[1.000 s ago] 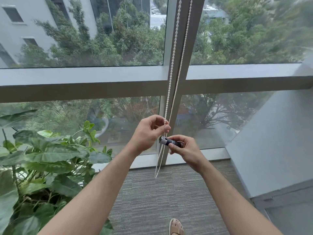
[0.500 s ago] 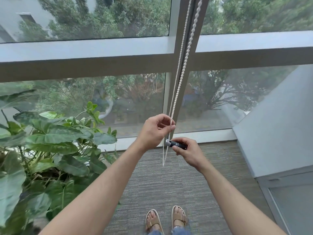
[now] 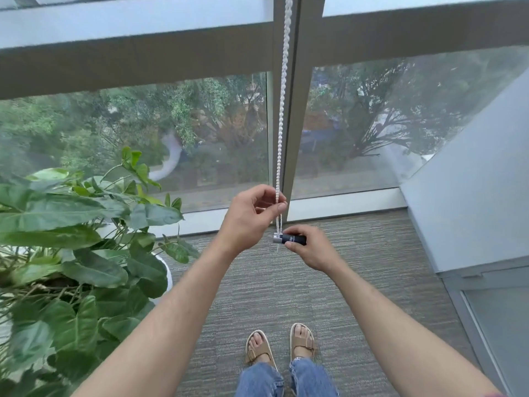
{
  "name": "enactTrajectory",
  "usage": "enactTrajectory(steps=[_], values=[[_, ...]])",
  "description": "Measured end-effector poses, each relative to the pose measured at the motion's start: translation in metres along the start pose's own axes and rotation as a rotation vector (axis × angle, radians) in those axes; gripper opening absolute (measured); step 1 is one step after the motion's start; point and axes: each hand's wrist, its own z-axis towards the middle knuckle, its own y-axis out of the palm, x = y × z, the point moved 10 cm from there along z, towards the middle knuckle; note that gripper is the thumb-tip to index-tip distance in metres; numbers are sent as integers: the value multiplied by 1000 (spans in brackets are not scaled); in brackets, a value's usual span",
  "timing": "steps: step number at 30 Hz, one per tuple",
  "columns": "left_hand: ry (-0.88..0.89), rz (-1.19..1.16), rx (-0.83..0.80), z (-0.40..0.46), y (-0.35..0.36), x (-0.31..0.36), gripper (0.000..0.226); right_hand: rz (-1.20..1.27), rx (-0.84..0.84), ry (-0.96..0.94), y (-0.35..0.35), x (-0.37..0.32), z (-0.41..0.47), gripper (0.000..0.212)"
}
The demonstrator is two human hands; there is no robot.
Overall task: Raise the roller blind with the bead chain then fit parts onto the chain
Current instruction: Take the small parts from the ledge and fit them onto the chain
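A white plastic bead chain (image 3: 282,116) hangs nearly straight down in front of the grey window mullion (image 3: 294,110), its long axis vertical, and its loop ends just below the hands. The left hand (image 3: 252,216) pinches the chain between thumb and forefinger, the other fingers curled loosely. Just below and to the right of that pinch, the right hand (image 3: 310,247) grips a small dark cylindrical part with a silver cap (image 3: 289,239) between thumb and fingertips. The part lies about horizontal, silver end pointing left and touching the chain's two strands (whether it is clipped on, I cannot tell).

Under the hands lies grey striped carpet (image 3: 272,287), where two feet in tan sandals (image 3: 282,343) stand, with blue jeans above them. Beyond the grip, glass panes show trees outside. Left of the left forearm, a white round pot (image 3: 166,270) holds a large broad-leaved green plant (image 3: 71,253). To the right of the right hand, a pale grey wall (image 3: 472,202) slants away.
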Motion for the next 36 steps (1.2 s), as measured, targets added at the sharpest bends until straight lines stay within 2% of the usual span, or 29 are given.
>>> enactTrajectory(steps=[7, 20, 28, 33, 36], values=[[-30, 70, 3, 18, 23, -49, 18, -13, -31, 31, 22, 53, 34, 26], [-90, 87, 62, 41, 69, -181, 15, -35, -28, 36, 83, 160, 92, 27], [-123, 199, -9, 39, 100, -264, 15, -17, 17, 112, 131, 241, 115, 47], [-123, 255, -39, 37, 113, -297, 12, 39, 59, 219, 159, 290, 127, 45], [-110, 252, -48, 40, 118, -308, 14, 118, 102, 279, 170, 314, 137, 59]])
